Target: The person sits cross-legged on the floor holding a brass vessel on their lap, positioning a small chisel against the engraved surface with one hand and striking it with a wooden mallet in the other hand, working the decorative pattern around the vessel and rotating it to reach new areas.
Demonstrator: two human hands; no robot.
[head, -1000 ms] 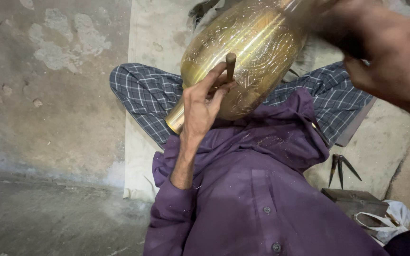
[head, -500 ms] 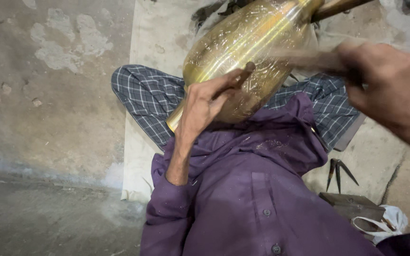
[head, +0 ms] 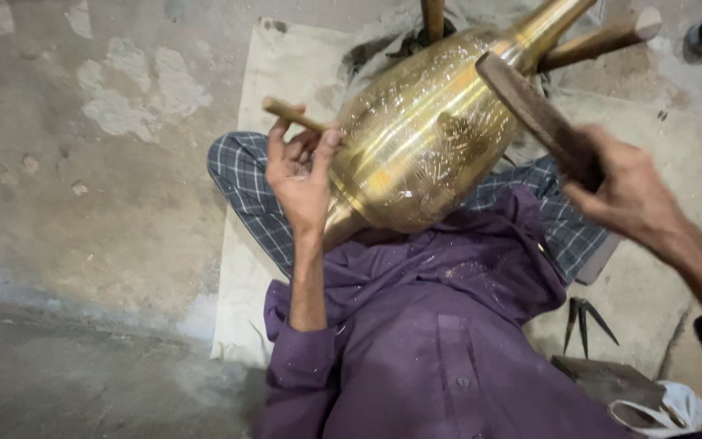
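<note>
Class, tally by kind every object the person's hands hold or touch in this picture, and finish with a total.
Engraved golden brass vase: 1
Thin wooden-handled chisel in the left hand: 1
Dark wooden mallet in the right hand: 1
Total: 3

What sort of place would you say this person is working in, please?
Probably a small metal-craft workshop with floor seating. A patterned brass vase rests on the person's lap, the right hand holds a mallet, and dark pointed tools lie on the rough concrete floor.
</note>
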